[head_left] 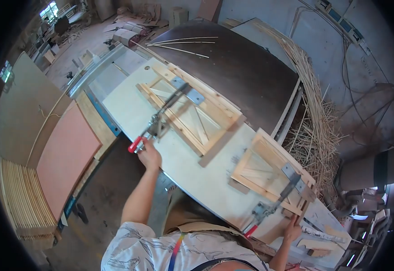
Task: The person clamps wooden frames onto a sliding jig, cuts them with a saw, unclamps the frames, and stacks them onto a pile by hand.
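My left hand (150, 156) is closed at the red handle (134, 145) of a toggle clamp (154, 122) on the near side of a pale work board (179, 156). The clamp's dark arm reaches over a wooden frame (192, 115) with a diagonal brace, its metal pad on the far rail. To the right lies a second braced wooden frame (255, 174), crossed by another toggle clamp (273, 203) with a red handle (250, 231). My right hand (292, 229) grips a wooden block (304, 208) at this frame's right end; some fingers are hidden.
Behind the board stands a dark tabletop (237, 67) with thin sticks (183, 43) on it. A heap of thin wood strips (316, 126) lies at the right. Stacked slats (27, 198) and a pink panel (68, 151) stand at the left. Wood offcuts (319, 252) lie near my right hand.
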Action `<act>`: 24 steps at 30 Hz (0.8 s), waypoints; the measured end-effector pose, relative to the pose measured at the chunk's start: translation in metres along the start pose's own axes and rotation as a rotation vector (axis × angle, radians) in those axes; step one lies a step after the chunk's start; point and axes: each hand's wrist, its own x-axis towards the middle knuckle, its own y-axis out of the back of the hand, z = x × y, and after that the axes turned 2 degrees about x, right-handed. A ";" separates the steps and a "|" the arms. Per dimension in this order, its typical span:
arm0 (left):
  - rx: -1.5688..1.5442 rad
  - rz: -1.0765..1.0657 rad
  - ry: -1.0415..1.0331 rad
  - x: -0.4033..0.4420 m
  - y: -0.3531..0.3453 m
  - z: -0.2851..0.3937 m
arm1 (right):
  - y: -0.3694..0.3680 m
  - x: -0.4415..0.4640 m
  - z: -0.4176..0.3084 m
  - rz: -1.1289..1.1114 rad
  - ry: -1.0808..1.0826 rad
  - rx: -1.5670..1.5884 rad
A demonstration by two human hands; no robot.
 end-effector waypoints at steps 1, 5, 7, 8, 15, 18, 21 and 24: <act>-0.023 -0.014 -0.028 -0.001 -0.001 0.002 | -0.001 0.002 0.003 -0.004 0.055 0.009; 0.104 -0.032 0.089 0.009 -0.004 -0.013 | 0.012 0.011 0.014 -0.114 0.210 0.007; 0.079 -0.027 0.106 -0.024 0.008 -0.012 | 0.028 0.008 0.012 -0.192 0.311 0.051; 0.050 -0.119 0.195 -0.054 0.017 -0.010 | 0.035 0.010 0.017 -0.219 0.376 0.084; -0.355 -0.320 0.433 -0.483 0.097 -0.029 | 0.065 0.056 0.091 -0.538 0.732 0.444; -0.367 -0.384 0.533 -0.638 0.104 -0.007 | 0.087 0.092 0.162 -0.739 0.784 0.612; -0.174 -0.265 0.378 -0.708 0.089 0.050 | 0.150 0.136 0.252 -0.655 0.859 0.747; -0.125 0.012 0.280 -0.719 0.063 0.090 | 0.160 0.213 0.407 -0.114 0.759 0.685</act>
